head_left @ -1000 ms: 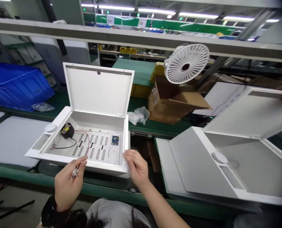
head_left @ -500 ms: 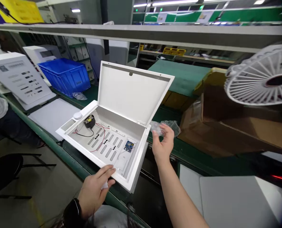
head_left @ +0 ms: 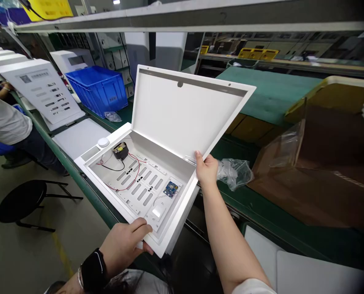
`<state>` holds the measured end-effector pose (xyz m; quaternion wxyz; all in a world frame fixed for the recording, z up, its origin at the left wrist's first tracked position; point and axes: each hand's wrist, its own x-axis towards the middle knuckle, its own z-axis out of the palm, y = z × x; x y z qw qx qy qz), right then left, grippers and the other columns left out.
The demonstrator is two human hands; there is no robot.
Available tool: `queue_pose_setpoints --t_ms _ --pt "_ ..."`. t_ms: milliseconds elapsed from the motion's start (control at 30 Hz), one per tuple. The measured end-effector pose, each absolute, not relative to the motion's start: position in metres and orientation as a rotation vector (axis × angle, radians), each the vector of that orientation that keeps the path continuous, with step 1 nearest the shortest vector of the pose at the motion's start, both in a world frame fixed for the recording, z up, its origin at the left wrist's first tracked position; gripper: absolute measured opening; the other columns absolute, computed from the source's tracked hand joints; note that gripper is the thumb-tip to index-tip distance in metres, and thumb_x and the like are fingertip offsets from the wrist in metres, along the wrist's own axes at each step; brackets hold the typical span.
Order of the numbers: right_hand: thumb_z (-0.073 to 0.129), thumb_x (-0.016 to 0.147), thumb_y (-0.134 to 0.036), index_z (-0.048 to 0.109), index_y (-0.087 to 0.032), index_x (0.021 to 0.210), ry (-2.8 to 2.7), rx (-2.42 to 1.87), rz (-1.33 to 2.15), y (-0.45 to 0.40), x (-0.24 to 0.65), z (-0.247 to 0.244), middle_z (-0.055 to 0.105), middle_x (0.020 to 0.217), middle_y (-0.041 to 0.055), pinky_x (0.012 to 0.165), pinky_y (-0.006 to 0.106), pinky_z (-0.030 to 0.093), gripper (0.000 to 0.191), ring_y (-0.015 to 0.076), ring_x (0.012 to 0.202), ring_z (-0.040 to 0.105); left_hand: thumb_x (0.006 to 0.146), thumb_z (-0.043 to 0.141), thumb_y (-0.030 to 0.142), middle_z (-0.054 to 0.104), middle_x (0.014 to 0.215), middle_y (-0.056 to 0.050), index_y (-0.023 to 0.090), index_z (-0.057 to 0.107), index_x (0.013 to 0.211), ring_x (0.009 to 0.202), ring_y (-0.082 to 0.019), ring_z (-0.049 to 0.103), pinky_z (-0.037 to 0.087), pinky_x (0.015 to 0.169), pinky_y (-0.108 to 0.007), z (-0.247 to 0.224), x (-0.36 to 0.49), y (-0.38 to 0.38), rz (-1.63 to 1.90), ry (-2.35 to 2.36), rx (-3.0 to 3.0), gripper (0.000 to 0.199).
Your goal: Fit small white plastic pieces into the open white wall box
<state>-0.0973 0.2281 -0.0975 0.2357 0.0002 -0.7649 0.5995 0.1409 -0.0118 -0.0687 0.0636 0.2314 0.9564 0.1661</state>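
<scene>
A white metal box (head_left: 182,204) lies on the green bench with its hinged lid (head_left: 184,110) raised. Inside are a black round component (head_left: 120,151) with red and black wires, a blue circuit board (head_left: 171,189) and a small bright white block (head_left: 158,211). My left hand (head_left: 129,239) grips the box's near rim, fingers over it and thumb lower; something white shows between them. My right hand (head_left: 206,169) is closed around the right edge by the lid's hinge, beside a crumpled clear plastic bag (head_left: 235,173). Its lower fingers are hidden.
A blue crate (head_left: 97,92) and a leaning white slotted panel (head_left: 43,94) stand left. To the right is an open cardboard box (head_left: 319,179). A shelf beam (head_left: 182,20) crosses above. A black stool (head_left: 22,202) stands on the floor; a seated person (head_left: 8,118) is beyond it.
My right hand has moved from beside the plastic bag onto the box's right edge. A white block now shows inside, near my left fingers. The view has shifted.
</scene>
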Motion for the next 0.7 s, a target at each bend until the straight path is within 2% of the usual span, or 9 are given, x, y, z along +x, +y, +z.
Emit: queue_pose_setpoints --t_ms 200,300,400,533,633,700 --pt "0.058 0.075 -0.05 0.067 -0.01 0.08 -2.075 -0.004 1.589 0.219 -0.1 -0.079 0.068 0.074 0.0077 0.061 0.03 0.047 0.042 0.0199 0.069 0.061 0.072 0.047 0.01 0.063 0.1 -0.004 0.022 0.053 0.103 0.076 -0.017 0.062 0.047 0.06 -0.028 -0.052 0.137 -0.022 0.586 2.885 0.776 0.034" --pt "0.058 0.074 -0.048 0.064 -0.01 0.067 -2.174 0.053 1.383 0.207 -0.11 -0.045 0.06 0.059 0.0032 0.052 0.026 0.04 0.039 0.0152 0.057 0.054 0.075 0.046 0.01 0.062 0.101 -0.004 0.023 0.053 0.104 0.083 -0.016 0.061 0.046 0.068 -0.027 -0.022 0.133 -0.042 0.729 2.867 0.715 0.032" --pt "0.061 0.073 -0.04 0.053 -0.012 0.052 -2.254 0.138 1.193 0.187 -0.124 0.008 0.048 0.049 -0.0005 0.051 0.025 0.039 0.036 0.0117 0.053 0.05 0.078 0.047 0.014 0.063 0.098 -0.006 0.023 0.057 0.1 0.087 -0.017 0.06 0.046 0.073 -0.026 0.02 0.127 -0.068 0.919 2.852 0.654 0.026" --pt "0.06 0.071 -0.028 0.039 -0.013 0.046 -2.285 0.353 1.064 0.157 -0.137 0.083 0.049 0.056 -0.0002 0.062 0.024 0.045 0.036 0.0136 0.069 0.059 0.077 0.053 0.028 0.065 0.092 -0.005 0.019 0.064 0.091 0.081 -0.018 0.061 0.048 0.071 -0.026 0.067 0.117 -0.11 1.145 2.957 0.6 0.019" --pt "0.054 0.071 -0.023 0.029 -0.016 0.046 -2.446 0.347 0.875 0.128 -0.139 0.127 0.053 0.068 0.0016 0.07 0.026 0.046 0.037 0.0188 0.085 0.062 0.073 0.058 0.044 0.066 0.086 -0.005 0.012 0.065 0.096 0.076 -0.019 0.062 0.05 0.065 -0.029 0.085 0.112 -0.139 1.432 3.006 0.262 0.04" --pt "0.044 0.072 -0.022 0.023 -0.019 0.049 -2.568 0.286 0.703 0.108 -0.141 0.146 0.053 0.077 0.002 0.076 0.029 0.043 0.032 0.0219 0.096 0.061 0.073 0.056 0.052 0.066 0.079 -0.004 0.007 0.064 0.098 0.073 -0.02 0.062 0.05 0.064 -0.033 0.086 0.11 -0.149 1.497 3.145 -0.061 0.052"
